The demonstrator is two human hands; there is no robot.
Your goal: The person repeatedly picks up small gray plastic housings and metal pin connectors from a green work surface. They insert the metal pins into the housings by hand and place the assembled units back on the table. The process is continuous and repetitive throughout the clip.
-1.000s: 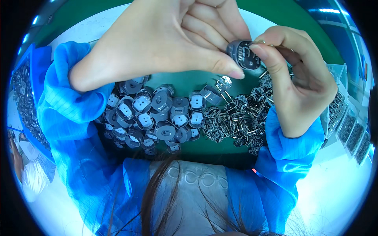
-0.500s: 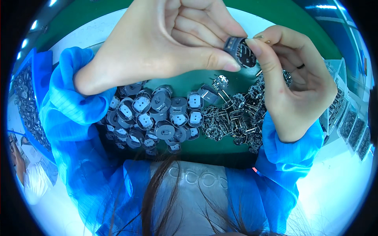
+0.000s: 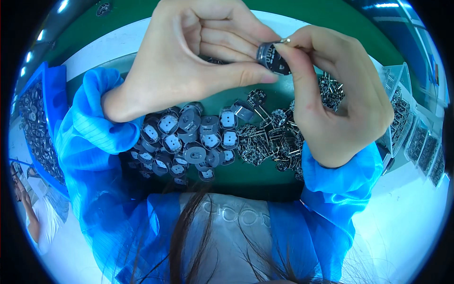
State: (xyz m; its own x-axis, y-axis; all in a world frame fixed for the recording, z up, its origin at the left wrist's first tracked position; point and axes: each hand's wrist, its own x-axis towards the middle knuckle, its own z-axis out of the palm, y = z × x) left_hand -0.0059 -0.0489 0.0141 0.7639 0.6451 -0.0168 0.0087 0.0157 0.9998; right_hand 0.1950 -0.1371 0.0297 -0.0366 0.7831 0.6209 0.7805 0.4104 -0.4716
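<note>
My left hand [image 3: 203, 61] is closed, its thumb and fingertips gripping a small dark round housing [image 3: 261, 53] at the upper middle. A black circuit board [image 3: 279, 64] with pale markings sits at the housing's open face, tilted toward the right. My right hand [image 3: 336, 85] pinches the board's edge by its brass-coloured metal pins [image 3: 285, 41]. How deep the board sits in the housing I cannot tell. Below my left hand lies a heap of grey housings [image 3: 189, 120], several with white two-holed faces. Loose circuit boards with metal pins [image 3: 265, 142] are piled beside them.
A blue bin [image 3: 54, 94] of dark parts stands at the left. Clear plastic trays [image 3: 418, 142] of small parts are at the right. Beyond the white rim [image 3: 113, 45], a dark round piece [image 3: 102, 8] lies on a green surface [image 3: 142, 14]. Another person [image 3: 45, 213] sits far left.
Both hands have shifted slightly left with the housing and board between them. The board has turned a little. A dark round piece now shows on the green surface at the upper left.
</note>
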